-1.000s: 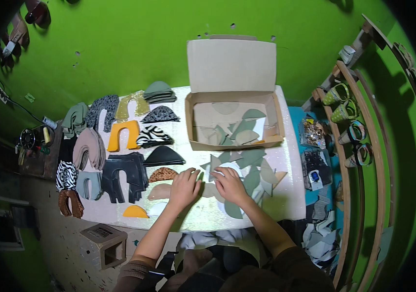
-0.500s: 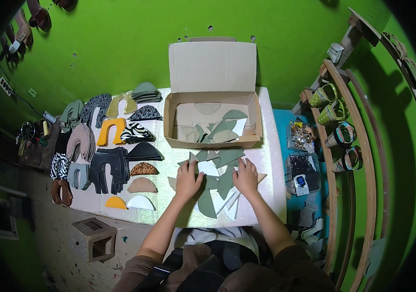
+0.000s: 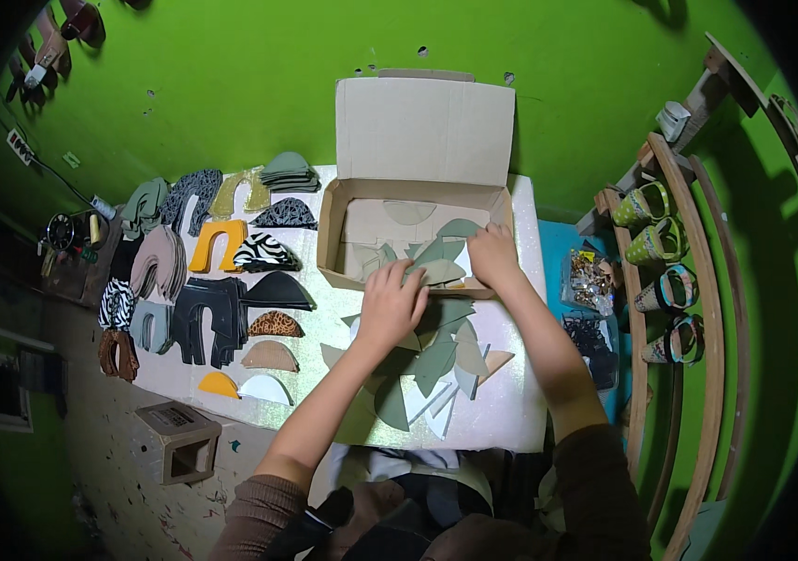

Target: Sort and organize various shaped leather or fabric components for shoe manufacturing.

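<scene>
A cardboard box (image 3: pixel 327 229) stands at the back of the table with its lid up. Inside lie cut pieces, some grey-green (image 3: pixel 458 227), one pale half-moon (image 3: pixel 409 213) lying flat. My left hand (image 3: pixel 392 304) reaches over the box's front edge, fingers extended and parted, their tips at the green pieces. At the box's right front corner is my right hand (image 3: pixel 492 252), fingers curled down beside a white piece; what they hold, if anything, is hidden. In front of the box a loose pile of green pieces (image 3: pixel 436 360) and white pieces (image 3: pixel 441 411) covers part of the table.
On the left of the table sit several stacks of arch-shaped and half-moon pieces, among them yellow arches (image 3: pixel 216 245) and black arches (image 3: pixel 203 313). At the right are a wooden rack (image 3: pixel 689 309) with sandals (image 3: pixel 642 203) and a clear tub of small metal parts (image 3: pixel 591 280).
Both hands have moved up from the loose pile to the box, the right one into its right side. Green pieces by the box's front have shifted. The view has moved slightly.
</scene>
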Demonstrator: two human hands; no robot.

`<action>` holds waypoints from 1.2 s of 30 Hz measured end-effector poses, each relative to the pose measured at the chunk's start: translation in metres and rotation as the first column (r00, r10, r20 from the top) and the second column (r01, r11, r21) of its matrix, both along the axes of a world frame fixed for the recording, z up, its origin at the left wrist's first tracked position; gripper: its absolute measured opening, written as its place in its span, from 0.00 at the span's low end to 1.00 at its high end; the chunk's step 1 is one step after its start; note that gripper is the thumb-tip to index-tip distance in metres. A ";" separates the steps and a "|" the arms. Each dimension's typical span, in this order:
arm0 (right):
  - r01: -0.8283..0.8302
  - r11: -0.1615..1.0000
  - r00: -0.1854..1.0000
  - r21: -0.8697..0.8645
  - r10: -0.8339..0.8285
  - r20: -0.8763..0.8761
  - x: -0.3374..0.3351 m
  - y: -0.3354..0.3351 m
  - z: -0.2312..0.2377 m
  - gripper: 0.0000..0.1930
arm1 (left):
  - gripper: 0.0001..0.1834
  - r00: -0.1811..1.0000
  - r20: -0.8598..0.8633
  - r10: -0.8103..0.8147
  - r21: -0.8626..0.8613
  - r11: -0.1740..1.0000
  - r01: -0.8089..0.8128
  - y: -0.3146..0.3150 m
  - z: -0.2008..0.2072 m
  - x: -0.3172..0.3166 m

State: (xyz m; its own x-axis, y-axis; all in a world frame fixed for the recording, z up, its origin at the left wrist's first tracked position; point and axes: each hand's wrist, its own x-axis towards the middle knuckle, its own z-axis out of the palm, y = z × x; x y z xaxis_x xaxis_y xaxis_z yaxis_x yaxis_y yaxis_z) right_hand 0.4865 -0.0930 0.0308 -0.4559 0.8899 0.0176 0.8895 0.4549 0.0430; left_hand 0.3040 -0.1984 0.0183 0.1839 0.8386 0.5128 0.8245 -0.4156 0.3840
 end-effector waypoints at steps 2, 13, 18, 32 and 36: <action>0.088 0.976 0.856 -0.198 0.027 0.516 -0.008 0.015 -0.006 0.20 | 0.15 0.999 -0.037 -0.008 -0.007 1.000 0.008 0.015 -0.003 0.004; 0.174 0.931 0.850 -0.320 0.022 0.526 0.006 0.035 -0.043 0.17 | 0.14 0.992 -0.126 -0.010 -0.062 0.998 0.002 0.030 -0.026 0.016; 0.133 0.921 0.986 -0.366 -0.087 0.141 0.009 0.029 -0.006 0.12 | 0.13 0.999 0.006 -0.040 -0.173 0.984 0.041 0.027 -0.022 0.013; -0.479 0.442 0.130 -0.758 -0.819 -0.559 -0.013 -0.098 -0.004 0.08 | 0.25 0.522 0.794 0.312 -0.506 0.814 0.284 -0.028 -0.007 -0.005; -0.459 0.513 0.323 -0.726 -0.665 -0.674 -0.021 -0.131 -0.023 0.12 | 0.21 0.610 0.749 0.258 -0.485 0.841 0.240 -0.053 -0.007 -0.016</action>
State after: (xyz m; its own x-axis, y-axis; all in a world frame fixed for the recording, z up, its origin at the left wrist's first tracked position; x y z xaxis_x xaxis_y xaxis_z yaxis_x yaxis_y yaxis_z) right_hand 0.4659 -0.2243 0.0079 -0.5411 0.7687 -0.3410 0.1138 -0.3348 -0.9354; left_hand 0.2881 -0.2510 0.0114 -0.0740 0.9965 -0.0378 0.1136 0.0461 0.9925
